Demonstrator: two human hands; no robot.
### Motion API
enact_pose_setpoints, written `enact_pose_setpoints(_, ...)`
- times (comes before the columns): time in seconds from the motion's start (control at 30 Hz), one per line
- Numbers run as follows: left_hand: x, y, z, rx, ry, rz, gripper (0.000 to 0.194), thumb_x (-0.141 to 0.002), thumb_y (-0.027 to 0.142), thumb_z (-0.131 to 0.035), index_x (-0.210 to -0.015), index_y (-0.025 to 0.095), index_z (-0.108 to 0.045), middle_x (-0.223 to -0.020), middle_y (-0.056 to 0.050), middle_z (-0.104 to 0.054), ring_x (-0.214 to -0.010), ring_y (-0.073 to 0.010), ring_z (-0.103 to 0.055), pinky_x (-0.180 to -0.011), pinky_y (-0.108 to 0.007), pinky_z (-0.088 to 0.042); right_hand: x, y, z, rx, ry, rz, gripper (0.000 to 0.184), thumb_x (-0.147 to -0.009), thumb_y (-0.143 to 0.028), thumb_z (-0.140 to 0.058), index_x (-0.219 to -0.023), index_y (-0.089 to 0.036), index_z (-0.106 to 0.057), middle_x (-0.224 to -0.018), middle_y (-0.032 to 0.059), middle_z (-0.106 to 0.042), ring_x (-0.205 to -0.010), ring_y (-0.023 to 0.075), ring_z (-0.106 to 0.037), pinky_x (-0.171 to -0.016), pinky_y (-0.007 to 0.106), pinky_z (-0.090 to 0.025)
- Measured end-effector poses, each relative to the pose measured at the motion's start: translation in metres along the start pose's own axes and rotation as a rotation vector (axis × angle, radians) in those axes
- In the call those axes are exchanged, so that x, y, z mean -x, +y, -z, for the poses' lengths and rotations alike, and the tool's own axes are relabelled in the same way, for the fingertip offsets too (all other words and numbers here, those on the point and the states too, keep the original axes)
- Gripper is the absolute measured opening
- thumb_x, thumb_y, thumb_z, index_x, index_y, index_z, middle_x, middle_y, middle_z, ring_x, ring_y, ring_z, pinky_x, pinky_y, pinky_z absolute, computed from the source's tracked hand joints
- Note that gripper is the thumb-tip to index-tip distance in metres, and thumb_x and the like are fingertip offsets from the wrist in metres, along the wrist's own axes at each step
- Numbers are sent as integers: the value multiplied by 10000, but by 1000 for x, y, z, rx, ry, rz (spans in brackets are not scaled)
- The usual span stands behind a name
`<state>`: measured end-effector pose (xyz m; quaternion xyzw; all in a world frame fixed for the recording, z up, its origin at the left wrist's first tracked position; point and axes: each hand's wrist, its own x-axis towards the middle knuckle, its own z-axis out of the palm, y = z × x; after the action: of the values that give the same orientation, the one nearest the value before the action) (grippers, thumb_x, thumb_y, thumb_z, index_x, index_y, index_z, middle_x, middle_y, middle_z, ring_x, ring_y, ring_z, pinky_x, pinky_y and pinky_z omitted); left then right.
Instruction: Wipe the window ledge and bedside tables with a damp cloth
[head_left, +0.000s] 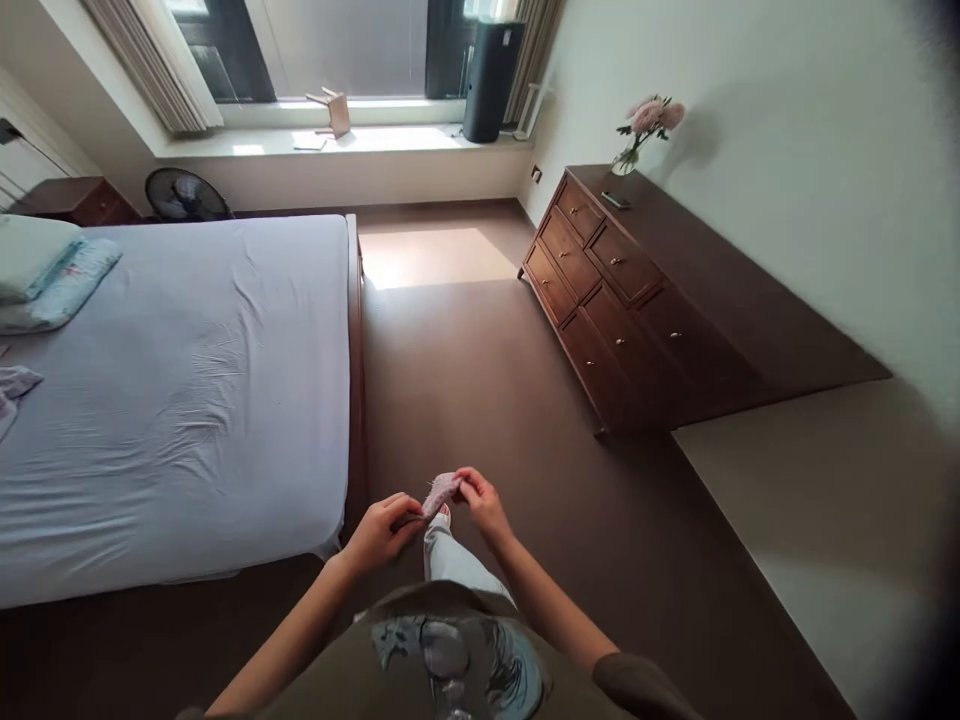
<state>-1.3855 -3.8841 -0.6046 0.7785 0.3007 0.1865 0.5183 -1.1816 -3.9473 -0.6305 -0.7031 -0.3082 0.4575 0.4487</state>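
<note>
Pink knit cloth (pixel 442 494) pinched between left hand (pixel 381 532) and right hand (pixel 481 503).

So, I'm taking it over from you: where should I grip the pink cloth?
Pinch the exposed middle of the pink cloth from above. Its two ends are gathered in the left hand and right hand, so only the narrow stretch between them is free, and it faces up.
</note>
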Motion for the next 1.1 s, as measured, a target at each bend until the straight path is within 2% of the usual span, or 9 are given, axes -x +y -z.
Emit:
enact_pose_setpoints(0.1, -98, 23, 0, -4, -268, -123, 228, -876, 330, -569, -1005, 202, -707, -952, -57, -717, -793, -153, -649, -749, -248, -497, -73, -53, 40, -303, -29, -93, 314, -745, -488, -557, -859, -231, -417, -736, -35, -488, -634, 124, -499, -604, 247, -446)
enact_pose_setpoints(0.2, -187, 37, 22, -66, -396, -193, 296, -879, 386, -593, -1123, 259, -701, -1128, -52, -707, -942, -185, -673, -856, -277, -499, -144, -105, 71, -262, -55, -55, 343, -635, -324, -603, -876, -244, -373, -711, -67, -420, -588, 97, -413, -552, 205, -375)
enact_pose_setpoints(0.37, -341, 7, 83, -13, 7, -80, 411, -917, 467, -507, -1201, 202, -641, -1238, -117, -641, -1191, -227, -569, -1064, -374, -409, -277, -167, 104, 28, -309, 115, 329, -572, -199, -463, -894, -240, -413, -729, -56, -410, -604, 102, -364, -548, 205, -316)
enact_pose_setpoints(0.5, -489, -36, 134, 72, 48, -126, 591, -892, 569, -499, -1341, 185, -527, -1386, -146, -536, -1310, -257, -459, -1129, -415, -333, -412, -220, 113, 204, -517, 227, 359, -575, -161, -472, -925, -238, -449, -781, -45, -464, -640, 106, -401, -591, 215, -341)
enact_pose_setpoints(0.6, -609, -49, 184, 192, -123, -141, 623, -931, 619, -348, -1353, 189, -505, -1291, -120, -606, -1157, -228, -559, -989, -353, -443, -520, -279, 115, 246, -502, 253, 360, -614, -170, -506, -964, -238, -457, -796, -29, -491, -703, 130, -451, -641, 236, -387)
enact_pose_setpoints(0.73, -757, -39, 268, 121, -297, -128, 582, -908, 660, -343, -952, 163, -644, -805, -24, -635, -728, -142, -541, -670, -245, -427, -652, -371, 126, 145, -526, 208, 317, -670, -225, -569, -948, -248, -418, -776, -39, -470, -672, 117, -432, -596, 220, -369)
enact_pose_setpoints(0.83, -861, -33, 325, 27, -252, -116, 490, -871, 631, -454, -766, 168, -575, -673, 16, -527, -640, -111, -438, -602, -230, -352, -750, -421, 145, 6, -574, 118, 329, -739, -318, -635, -965, -255, -404, -741, -55, -473, -634, 102, -432, -569, 207, -359)
enact_pose_setpoints(0.97, -1000, -40, 392, 65, -166, -199, 383, -875, 545, -494, -759, 183, -544, -722, 3, -547, -688, -118, -448, -656, -234, -372, -904, -456, 165, 79, -608, 89, 365, -774, -461, -698, -978, -219, -517, -759, -14, -573, -703, 137, -527, -654, 255, -435)
enact_pose_setpoints(1.1, -1126, -57, 480, 184, 68, -120, 379, -857, 541, -525, -750, 177, -538, -728, -5, -553, -694, -123, -469, -651, -240, -394, -1078, -512, 158, 191, -738, 159, 367, -783, -535, -677, -867, -181, -626, -791, 39, -625, -766, 184, -575, -717, 315, -472)
